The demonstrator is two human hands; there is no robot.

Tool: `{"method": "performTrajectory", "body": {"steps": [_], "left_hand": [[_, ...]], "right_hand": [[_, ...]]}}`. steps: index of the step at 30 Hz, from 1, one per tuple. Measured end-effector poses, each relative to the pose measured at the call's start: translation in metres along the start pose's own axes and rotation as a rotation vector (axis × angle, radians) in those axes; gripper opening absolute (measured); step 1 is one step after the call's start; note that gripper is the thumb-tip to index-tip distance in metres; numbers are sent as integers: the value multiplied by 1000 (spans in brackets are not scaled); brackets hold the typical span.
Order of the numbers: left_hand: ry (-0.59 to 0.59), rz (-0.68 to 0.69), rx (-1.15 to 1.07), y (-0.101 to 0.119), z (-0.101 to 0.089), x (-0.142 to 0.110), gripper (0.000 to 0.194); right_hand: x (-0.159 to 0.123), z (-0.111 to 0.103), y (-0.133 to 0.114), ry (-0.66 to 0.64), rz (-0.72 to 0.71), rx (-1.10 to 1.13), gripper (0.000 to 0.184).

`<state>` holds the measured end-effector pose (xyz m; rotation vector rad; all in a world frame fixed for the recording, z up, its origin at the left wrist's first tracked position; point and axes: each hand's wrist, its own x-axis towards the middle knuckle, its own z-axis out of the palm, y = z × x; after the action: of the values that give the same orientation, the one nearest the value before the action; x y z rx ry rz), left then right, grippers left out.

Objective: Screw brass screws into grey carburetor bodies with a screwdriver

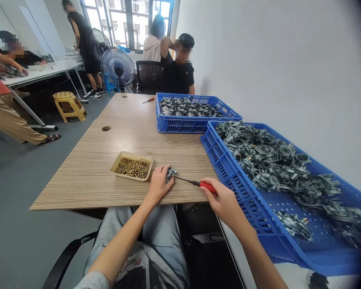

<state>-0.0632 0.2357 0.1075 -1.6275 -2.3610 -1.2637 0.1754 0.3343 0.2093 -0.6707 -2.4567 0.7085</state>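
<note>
Just to the right of the cream plastic tub (129,176), the left hand (159,182) holds a small grey carburetor body (171,174) down on the wood-grain table (87,180), its fingers curled over the part and hiding much of it. Farther right of the tub, the right hand (224,200) is closed around the red handle of a screwdriver (208,187). The dark shaft points back toward the tub and ends at the carburetor body; whether its tip sits in a screw or hole is too small to tell.

The tub is filled with small brass fittings (133,167), and a loose brass piece (149,152) lies just behind it, toward its right end. Well to the right of the tub stands a blue crate (237,180) heaped with grey carburetor bodies (258,152), a few showing brass-coloured bits. Behind the tub and to its right, a second blue crate (183,124) carries close-packed carburetor assemblies (189,107). Far behind the tub, another red-handled screwdriver (149,100) lies beside that second crate. A round cable hole (106,128) opens in the tabletop behind the tub, slightly to its left.
</note>
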Motion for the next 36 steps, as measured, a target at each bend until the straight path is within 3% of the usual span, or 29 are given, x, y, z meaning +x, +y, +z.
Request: {"method": "performTrajectory", "body": {"steps": [13, 26, 36], "left_hand": [[-6, -24, -57, 3, -4, 0, 53], [14, -36, -49, 2, -1, 0, 45], [14, -37, -59, 2, -1, -1, 44]], "right_hand": [[-4, 6, -6, -4, -91, -43, 23], [-1, 8, -2, 30, 8, 14, 24], [-1, 6, -5, 27, 1, 21, 24]]}}
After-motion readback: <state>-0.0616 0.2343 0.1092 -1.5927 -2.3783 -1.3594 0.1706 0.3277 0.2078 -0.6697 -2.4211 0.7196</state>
